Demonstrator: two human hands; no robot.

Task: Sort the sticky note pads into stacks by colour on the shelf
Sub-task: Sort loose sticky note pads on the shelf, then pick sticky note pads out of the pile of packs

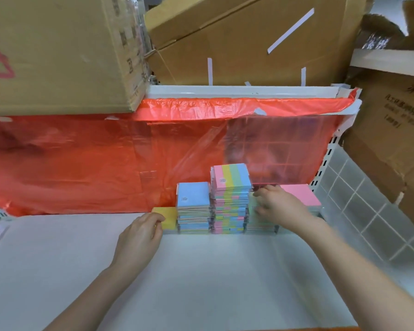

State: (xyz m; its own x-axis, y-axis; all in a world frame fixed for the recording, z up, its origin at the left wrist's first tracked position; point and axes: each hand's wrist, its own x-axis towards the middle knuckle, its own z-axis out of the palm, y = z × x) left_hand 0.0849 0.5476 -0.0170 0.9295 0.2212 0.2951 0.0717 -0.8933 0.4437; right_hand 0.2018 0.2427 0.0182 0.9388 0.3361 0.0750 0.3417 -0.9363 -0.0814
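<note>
Left hand (139, 237) pinches the near edge of a yellow pad (168, 217), fingers curled on it; the pad lies flat on the shelf (201, 271), touching or just beside the left side of the blue stack (193, 211). Right hand (276, 206) sits on a low stack (261, 226) wedged between the multicolour stack (231, 201) and the pink pad (301, 194); fingers are curled over its top pad, looks like a grasp on it, but the hand covers most of the top so the colour is hard to tell, maybe pale green. Whether it is lifting or just squaring the pile, cannot tell. Outward: stacks stand in a row at the back of the shelf against a red plastic sheet (81, 163), with the multicolour stack tallest, blue next, the covered one lower, and yellow apparently a single pad or very few. Pink at far right is flat and low, partly hidden behind the hand. Progress, judged: mostly done, since each colour has its own spot and no loose pads show on the front of the shelf. Left to do is probably seating the yellow pad and tidying the pile under the right hand. Cardboard boxes (58, 51) are above, and a wire-grid panel (368, 206) is on the right.
</note>
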